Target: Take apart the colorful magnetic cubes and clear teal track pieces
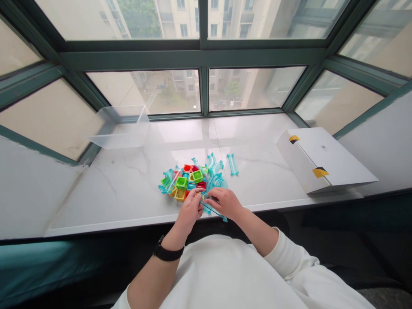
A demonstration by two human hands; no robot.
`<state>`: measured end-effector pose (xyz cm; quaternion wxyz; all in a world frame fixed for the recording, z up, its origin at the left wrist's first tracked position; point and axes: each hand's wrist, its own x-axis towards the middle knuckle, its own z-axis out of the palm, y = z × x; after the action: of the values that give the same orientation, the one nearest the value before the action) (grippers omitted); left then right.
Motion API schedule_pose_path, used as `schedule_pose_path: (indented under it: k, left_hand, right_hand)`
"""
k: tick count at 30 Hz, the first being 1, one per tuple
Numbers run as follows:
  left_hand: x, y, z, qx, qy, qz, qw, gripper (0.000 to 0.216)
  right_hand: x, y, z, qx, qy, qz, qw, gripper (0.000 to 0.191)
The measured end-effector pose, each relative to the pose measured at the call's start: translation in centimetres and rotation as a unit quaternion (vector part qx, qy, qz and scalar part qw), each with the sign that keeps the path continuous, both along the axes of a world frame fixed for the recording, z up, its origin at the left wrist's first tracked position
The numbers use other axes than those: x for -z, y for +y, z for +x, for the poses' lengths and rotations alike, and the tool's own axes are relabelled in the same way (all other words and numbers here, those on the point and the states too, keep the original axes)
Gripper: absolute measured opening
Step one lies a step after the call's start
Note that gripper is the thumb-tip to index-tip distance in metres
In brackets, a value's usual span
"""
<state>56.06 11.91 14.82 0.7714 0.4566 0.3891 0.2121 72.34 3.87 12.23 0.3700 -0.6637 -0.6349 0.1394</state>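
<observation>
A heap of coloured square tiles and clear blue track pieces (189, 178) lies on the white marble sill (128, 189). At its near edge, my left hand (189, 210) and my right hand (223, 202) are both closed in a pinch on a straight clear blue track piece (214, 211). The track slants down to the right between my hands. Another straight blue track piece (232, 164) lies apart, to the right of the heap. A black watch sits on my left wrist.
A clear plastic bin (120, 127) stands at the back left of the sill by the window. A flat white cardboard box (322, 159) with yellow tape lies at the right. Window frames close off the back and sides.
</observation>
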Motion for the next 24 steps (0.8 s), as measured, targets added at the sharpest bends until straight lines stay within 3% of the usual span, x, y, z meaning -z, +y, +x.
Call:
schedule_pose_path:
  k: [6, 9, 12, 15, 19, 24]
  left_hand:
    - [0.0, -1.2, 1.0, -0.027, 0.003, -0.012, 1.000, 0.046]
    - [-0.2, -1.0, 1.1, -0.029, -0.007, -0.009, 1.000, 0.043]
    - [-0.6, 0.1, 0.9, -0.073, -0.015, -0.013, 0.997, 0.040]
    - [-0.7, 1.4, 0.1, -0.125, -0.025, -0.034, 0.991, 0.039]
    - [-0.4, 2.6, -0.8, -0.144, -0.037, -0.043, 0.988, 0.039]
    - [0.0, 2.3, -0.6, -0.138, -0.050, -0.060, 0.987, 0.042]
  right_hand:
    - [-0.6, 0.7, -0.3, 0.022, -0.069, 0.008, 0.997, 0.051]
    - [-0.9, 0.6, 0.2, 0.038, -0.031, 0.012, 0.999, 0.055]
    - [-1.1, 0.1, 1.4, 0.069, 0.069, 0.053, 0.994, 0.046]
    - [-1.3, -0.9, 3.0, 0.009, 0.133, 0.085, 0.987, 0.031]
    - [-1.1, -2.4, 4.1, -0.101, 0.114, 0.071, 0.986, 0.025]
    - [0.2, -3.4, 4.3, -0.092, 0.062, 0.068, 0.991, 0.019]
